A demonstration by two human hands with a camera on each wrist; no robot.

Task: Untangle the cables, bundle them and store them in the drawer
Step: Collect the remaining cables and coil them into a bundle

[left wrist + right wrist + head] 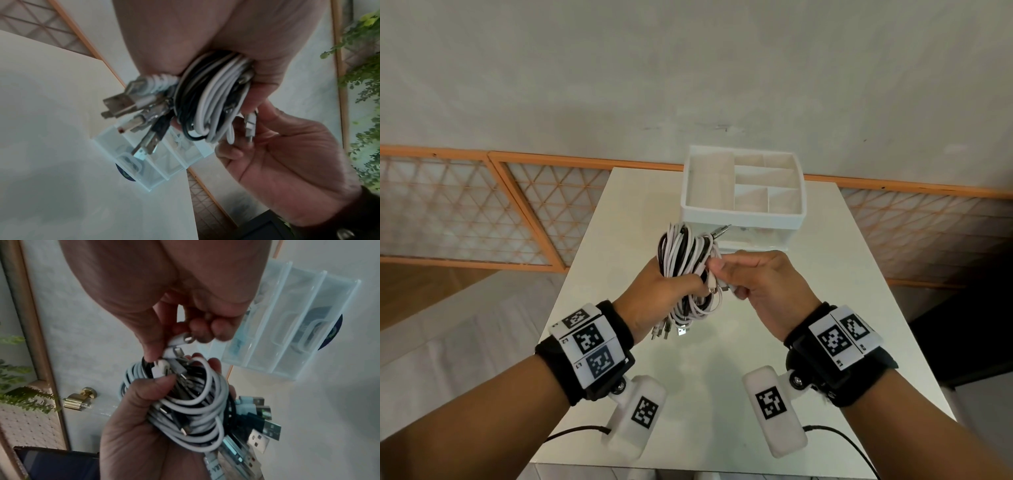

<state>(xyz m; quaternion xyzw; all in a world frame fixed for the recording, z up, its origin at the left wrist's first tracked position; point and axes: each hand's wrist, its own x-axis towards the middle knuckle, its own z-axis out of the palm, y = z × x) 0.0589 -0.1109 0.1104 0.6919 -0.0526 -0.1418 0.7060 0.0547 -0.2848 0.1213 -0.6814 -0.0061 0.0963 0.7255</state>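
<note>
The left hand (654, 291) is gripping a coiled bundle of black and white cables (685, 260) above the table (722, 377); the right hand (760, 287), at its 3 o'clock, is pinching white plug ends (176, 344); the drawer box (743, 185) is sitting at 12 o'clock.

The cables (685, 270) I hold are white and black, with silver plugs (666, 330). The organiser (743, 212) at the far side is white with a clear drawer (753, 236), on a white worktop (842, 274). My wristbands (589, 349) are black with black-and-white square-patterned tags
</note>
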